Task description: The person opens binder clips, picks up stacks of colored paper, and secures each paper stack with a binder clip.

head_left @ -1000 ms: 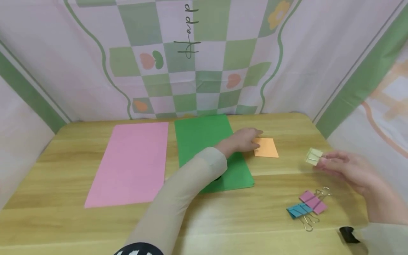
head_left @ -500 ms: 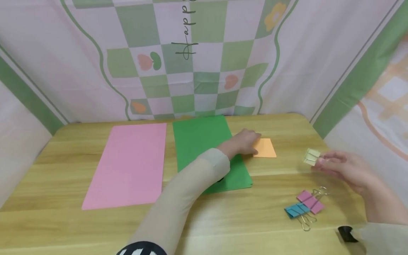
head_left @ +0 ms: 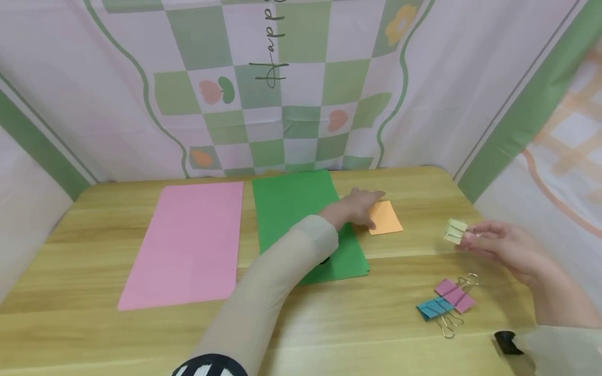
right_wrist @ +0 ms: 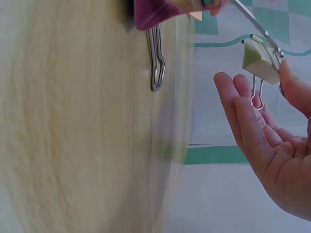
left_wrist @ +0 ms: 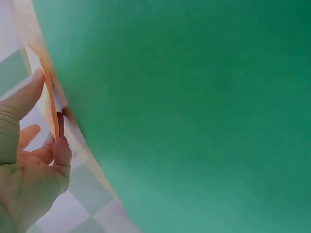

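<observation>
In the head view my left hand reaches over the green sheets and pinches the left side of an orange sticky note pad. The left wrist view shows the thumb on one face of the orange pad and fingers on the other. Further right, my right hand holds a pale yellow binder clip above the table. In the right wrist view the thumb presses one wire handle of this yellow clip, with the fingers behind the other handle.
A pink sheet lies flat at the left of the wooden table. Below my right hand, a pink binder clip and a teal binder clip lie touching. A patterned cloth hangs behind the table.
The orange pad has tilted slightly and shifted a little left with my left hand on it. My right hand keeps the yellow clip nearly in place. The whole head view has drifted slightly.
</observation>
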Motion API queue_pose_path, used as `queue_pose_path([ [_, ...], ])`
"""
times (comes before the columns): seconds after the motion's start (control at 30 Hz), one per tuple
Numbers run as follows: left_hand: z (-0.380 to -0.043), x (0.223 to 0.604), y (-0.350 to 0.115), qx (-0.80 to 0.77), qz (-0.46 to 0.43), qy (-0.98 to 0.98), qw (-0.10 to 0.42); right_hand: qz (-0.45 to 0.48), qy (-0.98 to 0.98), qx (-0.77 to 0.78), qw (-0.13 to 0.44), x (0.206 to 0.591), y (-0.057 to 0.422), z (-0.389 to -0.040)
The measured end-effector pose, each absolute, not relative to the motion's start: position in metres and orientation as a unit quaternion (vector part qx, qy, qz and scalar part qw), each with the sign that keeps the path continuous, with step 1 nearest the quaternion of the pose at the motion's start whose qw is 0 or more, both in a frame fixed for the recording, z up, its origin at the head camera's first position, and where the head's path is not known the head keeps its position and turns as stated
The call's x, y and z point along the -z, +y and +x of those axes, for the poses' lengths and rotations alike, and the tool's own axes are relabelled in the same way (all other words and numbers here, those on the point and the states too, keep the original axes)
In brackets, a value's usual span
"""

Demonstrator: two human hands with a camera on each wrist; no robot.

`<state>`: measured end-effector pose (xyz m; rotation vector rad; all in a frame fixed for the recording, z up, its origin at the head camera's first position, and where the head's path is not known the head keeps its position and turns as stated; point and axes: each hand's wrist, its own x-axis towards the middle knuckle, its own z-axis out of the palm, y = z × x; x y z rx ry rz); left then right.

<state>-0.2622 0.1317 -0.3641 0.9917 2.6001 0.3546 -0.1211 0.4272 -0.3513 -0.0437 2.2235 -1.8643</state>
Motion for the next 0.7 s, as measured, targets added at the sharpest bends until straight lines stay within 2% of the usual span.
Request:
queue_pose_path([
  [0.23, -0.273, 0.363, 0.125, -0.195, 0.342, 0.899, 0.193, -0.014, 0.777, 0.62, 0.111, 0.352, 0.43, -0.12],
  [0.43, -0.282, 0.366, 0.112, -0.318, 0.279, 0.881, 0.212, -0.005, 0.816, 0.567, 0.113, 0.355, 0.429, -0.12],
  [0.7, -0.285, 0.36, 0.104, -0.411, 0.231, 0.84, 0.269, -0.018, 0.78, 0.616, 0.109, 0.355, 0.431, -0.119],
])
